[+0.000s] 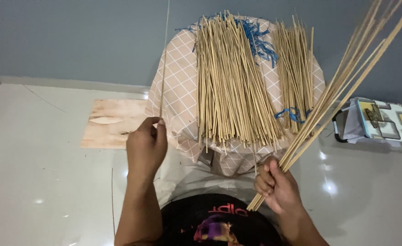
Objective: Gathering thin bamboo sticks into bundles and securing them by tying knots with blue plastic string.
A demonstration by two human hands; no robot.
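My left hand [147, 145] pinches a single thin bamboo stick [164, 68] that rises straight up past the top of the view. My right hand [276, 184] grips a bundle of several long bamboo sticks [342, 86] that slants up to the upper right corner. Between my hands, a large pile of bamboo sticks [230, 86] lies on a stool draped in a pink checked cloth [176, 91]. A smaller pile of sticks [295, 73] lies at its right, with frayed blue string [258, 38] among them.
A pale wooden board [112, 123] lies on the glossy white floor [37, 173] left of the stool. A small patterned box with a dark handle [383, 123] sits at the right. A grey wall [73, 36] stands behind.
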